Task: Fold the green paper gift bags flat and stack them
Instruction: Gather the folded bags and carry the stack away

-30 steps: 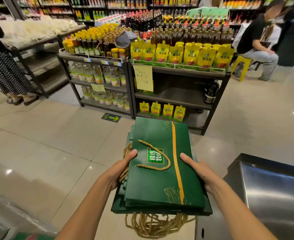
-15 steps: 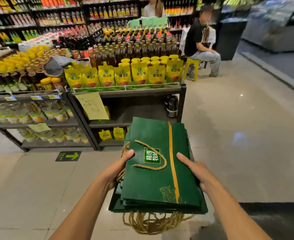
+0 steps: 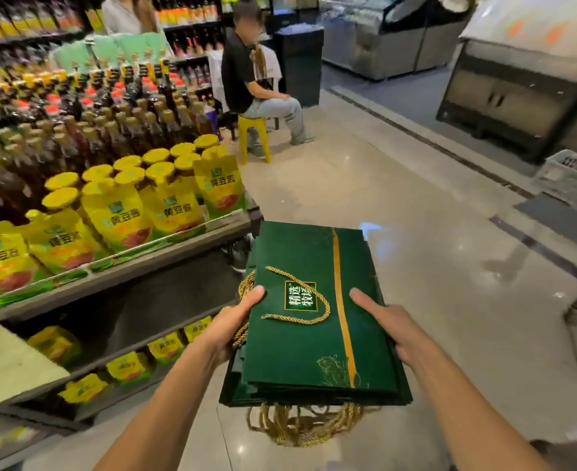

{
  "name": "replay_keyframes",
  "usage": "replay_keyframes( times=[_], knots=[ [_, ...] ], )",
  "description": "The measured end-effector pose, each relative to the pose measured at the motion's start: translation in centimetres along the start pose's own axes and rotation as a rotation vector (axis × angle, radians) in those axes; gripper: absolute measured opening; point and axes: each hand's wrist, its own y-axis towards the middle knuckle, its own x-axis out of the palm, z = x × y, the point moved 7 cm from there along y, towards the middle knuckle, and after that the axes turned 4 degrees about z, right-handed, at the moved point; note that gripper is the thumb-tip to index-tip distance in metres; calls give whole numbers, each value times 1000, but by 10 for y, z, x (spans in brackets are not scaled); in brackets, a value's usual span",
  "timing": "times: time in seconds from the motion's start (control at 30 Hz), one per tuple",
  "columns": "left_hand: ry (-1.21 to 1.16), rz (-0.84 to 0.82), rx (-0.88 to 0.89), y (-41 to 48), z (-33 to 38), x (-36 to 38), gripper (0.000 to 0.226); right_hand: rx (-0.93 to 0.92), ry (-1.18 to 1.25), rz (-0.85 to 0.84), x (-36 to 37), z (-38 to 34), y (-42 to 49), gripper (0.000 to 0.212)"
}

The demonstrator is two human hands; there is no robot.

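A stack of flat-folded green paper gift bags with a gold stripe and gold rope handles is held level in front of me, above the floor. My left hand grips the stack's left edge, thumb on top beside the rope handle. My right hand grips the right edge, thumb lying on the top bag. More gold rope handles hang from the near end of the stack.
A shelf unit with yellow sauce pouches and bottles stands close on my left. A person sits on a yellow stool ahead. Display cabinets and a crate stand on the right. Tiled floor stretches ahead.
The view has swung to the right: the shelf has slid to the left and the aisle with the cabinets has come into view. Both hands keep the same hold on the stack.
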Motion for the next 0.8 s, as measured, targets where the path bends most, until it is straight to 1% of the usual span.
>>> replay_keyframes(
  times=[0.13,0.23,0.27,0.37,0.43,0.5,0.6,0.73,0.8],
  knots=[
    [70,-45,-17,88,60,33,78,3,50,80,-25,-48,68,83],
    [101,-73,-20,161,102,63,92,-9,79,110,-48,-89,135,80],
    [112,-60,-19,187,116,72,95,-12,80,111,-55,-105,160,79],
    [94,-48,-43,259,156,100,91,-17,78,96,-77,-155,238,79],
    [72,-46,-63,300,185,119,99,-15,56,90,-90,-195,286,78],
    [57,-36,-52,338,216,133,106,-18,49,64,-95,-234,330,68],
    [17,12,-15,391,266,141,99,-17,9,21,-91,-292,397,62],
    [-47,77,6,468,330,129,97,-19,-38,-44,-64,-364,491,69],
    [-96,119,24,510,365,116,89,-35,-55,-73,-42,-404,537,65]
  ],
)
